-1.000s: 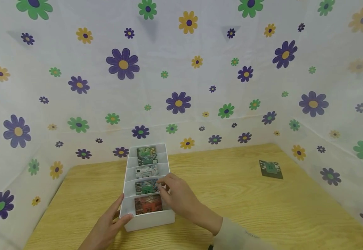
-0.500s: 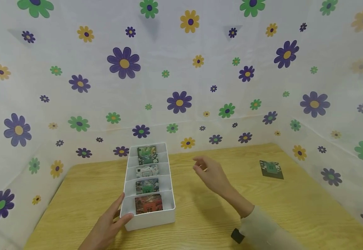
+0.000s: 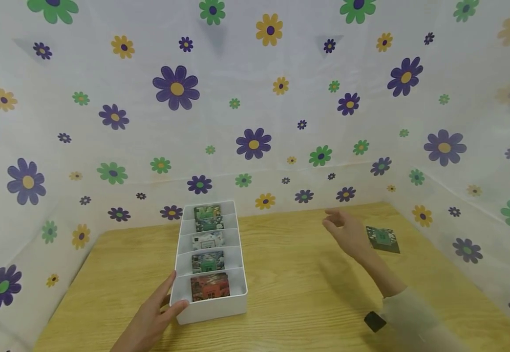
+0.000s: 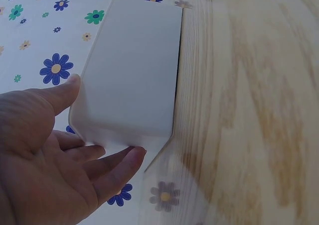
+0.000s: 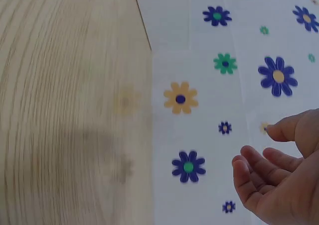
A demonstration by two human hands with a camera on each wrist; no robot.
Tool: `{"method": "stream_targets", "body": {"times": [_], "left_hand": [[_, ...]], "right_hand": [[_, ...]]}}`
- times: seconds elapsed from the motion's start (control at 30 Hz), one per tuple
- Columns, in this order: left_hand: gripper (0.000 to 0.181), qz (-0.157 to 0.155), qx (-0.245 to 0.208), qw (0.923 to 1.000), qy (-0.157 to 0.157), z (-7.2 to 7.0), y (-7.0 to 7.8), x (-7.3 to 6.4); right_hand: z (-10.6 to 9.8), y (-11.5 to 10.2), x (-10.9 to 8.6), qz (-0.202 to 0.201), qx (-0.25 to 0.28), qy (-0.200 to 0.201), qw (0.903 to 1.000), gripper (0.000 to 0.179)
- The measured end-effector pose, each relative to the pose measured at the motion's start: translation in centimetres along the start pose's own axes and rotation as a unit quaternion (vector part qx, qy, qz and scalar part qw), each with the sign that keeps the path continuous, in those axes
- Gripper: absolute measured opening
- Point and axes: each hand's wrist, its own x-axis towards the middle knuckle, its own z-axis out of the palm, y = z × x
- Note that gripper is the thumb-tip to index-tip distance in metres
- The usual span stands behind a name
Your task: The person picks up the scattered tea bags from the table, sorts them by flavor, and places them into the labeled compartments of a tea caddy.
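A white divided box [image 3: 211, 309] stands on the table, pointing away from me. Its compartments hold flat printed packets, among them a red one [image 3: 210, 287] at the near end, a green-and-dark one [image 3: 208, 262] and a pale one [image 3: 208, 240]. My left hand [image 3: 153, 309] holds the near left corner of the box, thumb at the front rim and fingers along the side wall [image 4: 129, 65]. To the right, my right hand [image 3: 347, 234] hovers above the table with loosely curled fingers and nothing in them. Just beyond it lies a dark square packet with a green middle [image 3: 383, 238], partly hidden by the wrist.
The wooden table [image 3: 281, 283] ends at a white flower-printed curtain [image 3: 220, 127] at the back and on both sides. A small black object [image 3: 374, 321] sits at the right sleeve's cuff.
My right hand has left the packets in the box and moved right across the table toward the lone packet. The left hand and the box have stayed in place.
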Motion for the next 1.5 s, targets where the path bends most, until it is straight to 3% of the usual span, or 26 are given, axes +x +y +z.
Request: {"method": "stream_targets", "body": {"times": [0.17, 0.33, 0.7, 0.9, 1.13, 1.3, 1.5], "left_hand": [[0.086, -0.004, -0.001, 1.0000, -0.001, 0.0, 0.0, 0.0], [0.085, -0.003, -0.002, 1.0000, -0.002, 0.0, 0.0, 0.0], [0.085, -0.004, -0.008, 1.0000, -0.003, -0.1, -0.1, 0.0], [0.085, -0.006, -0.010, 0.9999, -0.001, -0.1, -0.2, -0.1], [0.086, -0.006, -0.009, 0.9999, -0.003, -0.1, 0.0, 0.0], [0.086, -0.005, -0.009, 0.9999, -0.003, -0.1, 0.0, -0.1], [0.086, -0.003, -0.028, 0.9996, -0.001, 0.0, 0.0, -0.1]], "right_hand": [[-2.8, 1.7, 0.2, 0.028, -0.017, -0.027, 0.9991, 0.052], [-5.1, 4.6, 0.6, 0.038, -0.027, -0.024, 0.9986, 0.054], [-8.0, 10.7, 1.5, 0.112, -0.050, -0.017, 0.9924, 0.062], [-9.0, 12.9, 1.5, 0.148, -0.057, -0.026, 0.9870, 0.064], [-9.7, 15.0, 1.1, 0.154, -0.091, -0.029, 0.9835, 0.064], [-9.9, 15.8, 1.2, 0.175, -0.101, -0.030, 0.9789, 0.066], [-10.1, 16.1, 1.8, 0.208, -0.132, -0.060, 0.9674, 0.071]]}}
